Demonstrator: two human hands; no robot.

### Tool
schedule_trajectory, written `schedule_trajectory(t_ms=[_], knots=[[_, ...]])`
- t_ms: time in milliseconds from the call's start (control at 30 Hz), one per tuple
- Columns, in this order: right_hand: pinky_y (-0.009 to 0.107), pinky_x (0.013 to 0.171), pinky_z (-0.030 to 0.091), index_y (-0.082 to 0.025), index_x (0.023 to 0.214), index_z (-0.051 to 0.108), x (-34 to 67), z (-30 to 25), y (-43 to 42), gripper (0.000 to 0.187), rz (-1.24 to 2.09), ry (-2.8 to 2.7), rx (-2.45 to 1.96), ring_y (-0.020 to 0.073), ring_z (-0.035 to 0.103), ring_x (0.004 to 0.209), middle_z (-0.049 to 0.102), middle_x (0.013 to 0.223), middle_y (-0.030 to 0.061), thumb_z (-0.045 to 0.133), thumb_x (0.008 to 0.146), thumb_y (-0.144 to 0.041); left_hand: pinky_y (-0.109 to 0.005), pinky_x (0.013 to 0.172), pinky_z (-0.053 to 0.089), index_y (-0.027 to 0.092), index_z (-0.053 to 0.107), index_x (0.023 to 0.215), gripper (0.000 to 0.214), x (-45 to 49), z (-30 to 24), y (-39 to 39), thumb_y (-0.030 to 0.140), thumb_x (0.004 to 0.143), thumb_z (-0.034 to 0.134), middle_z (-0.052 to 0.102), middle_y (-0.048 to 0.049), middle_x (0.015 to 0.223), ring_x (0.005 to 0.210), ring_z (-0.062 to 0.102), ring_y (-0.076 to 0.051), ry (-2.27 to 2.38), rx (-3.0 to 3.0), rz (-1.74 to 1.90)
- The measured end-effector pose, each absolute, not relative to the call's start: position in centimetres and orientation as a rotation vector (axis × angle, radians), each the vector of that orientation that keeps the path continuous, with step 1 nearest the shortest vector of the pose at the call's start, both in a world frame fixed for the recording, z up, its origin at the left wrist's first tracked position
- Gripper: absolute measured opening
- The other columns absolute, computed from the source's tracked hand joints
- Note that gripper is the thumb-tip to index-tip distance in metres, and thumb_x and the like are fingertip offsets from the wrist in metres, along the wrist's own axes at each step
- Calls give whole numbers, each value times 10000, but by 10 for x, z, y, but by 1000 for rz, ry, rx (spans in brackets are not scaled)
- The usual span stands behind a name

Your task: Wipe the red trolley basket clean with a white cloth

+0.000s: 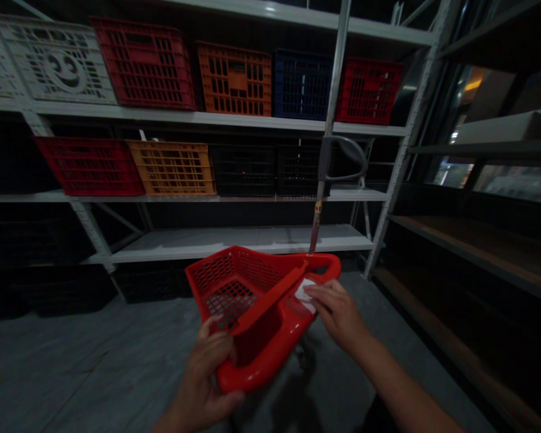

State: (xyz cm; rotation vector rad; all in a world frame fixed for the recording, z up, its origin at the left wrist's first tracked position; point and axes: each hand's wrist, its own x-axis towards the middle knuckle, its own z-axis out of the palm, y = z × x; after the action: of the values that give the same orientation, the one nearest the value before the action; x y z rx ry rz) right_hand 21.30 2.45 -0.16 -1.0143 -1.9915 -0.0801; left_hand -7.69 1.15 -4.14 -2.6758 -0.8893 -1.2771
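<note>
A red plastic shopping cart point(270, 370) with a meshed basket stands in front of me, and a tall metal pole point(335, 78) with a grey grip point(327, 157) rises at its far end. My left hand point(210, 361) is closed on the cart's near left edge, its fingers over the rim and the thumb below. Pinched in my right hand point(336, 307) is a crumpled white cloth point(305, 293), which touches the cart's right side. Whether the cloth is fabric or paper I cannot tell. The fingers partly cover it.
White metal shelving point(234, 115) stands behind the cart. It bears a white crate point(65, 69) with a smiling face, an orange crate point(234, 78), a yellow crate point(174, 168) and several others. Dark shelves point(460, 240) line the right side. The floor point(117, 361) is grey.
</note>
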Motion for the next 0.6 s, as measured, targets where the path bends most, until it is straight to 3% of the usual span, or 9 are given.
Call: schedule_trajectory(t_ms=[200, 267, 367, 467, 600], knots=[[415, 787, 476, -165, 1025, 655, 234, -8, 44, 263, -213, -1761, -1236, 232, 534, 880, 678, 994, 94, 474, 839, -126, -553, 1037, 211, 213, 533, 809, 390, -100, -33, 15, 573, 784, 387, 623, -39, 843, 895, 573, -228, -932, -2691, -1109], [403, 797, 476, -165, 1043, 648, 228, -11, 38, 275, -195, -1760, -1212, 225, 531, 889, 669, 1022, 89, 475, 836, -113, -565, 1056, 160, 221, 534, 980, 396, -101, -20, 7, 541, 799, 389, 629, -59, 992, 1024, 547, -251, -971, -2655, -1081], [378, 803, 477, -169, 1073, 631, 209, -12, 22, 297, -133, -1807, -1129, 210, 522, 891, 651, 1068, 79, 474, 834, -88, -556, 1071, 132, 213, 411, 1232, 472, -86, 1, -10, 442, 820, 426, 575, -91, 1180, 1116, 508, -252, -1071, -2469, -1083], [351, 794, 478, -159, 1075, 626, 190, -9, 7, 290, -80, -1832, -1059, 199, 521, 890, 649, 1066, 78, 478, 838, -80, -545, 1064, 155, 209, 437, 1223, 505, -45, 13, -22, 451, 786, 512, 593, -90, 1173, 1077, 537, -255, -1219, -2247, -968], [326, 786, 478, -169, 1078, 620, 185, -7, 0, 285, -57, -1854, -997, 185, 527, 887, 657, 1047, 61, 473, 849, -82, -598, 1015, 199, 114, 435, 1252, 591, 14, 7, -19, 502, 808, 447, 506, -169, 1283, 1153, 488, -303, -1254, -2216, -782]])
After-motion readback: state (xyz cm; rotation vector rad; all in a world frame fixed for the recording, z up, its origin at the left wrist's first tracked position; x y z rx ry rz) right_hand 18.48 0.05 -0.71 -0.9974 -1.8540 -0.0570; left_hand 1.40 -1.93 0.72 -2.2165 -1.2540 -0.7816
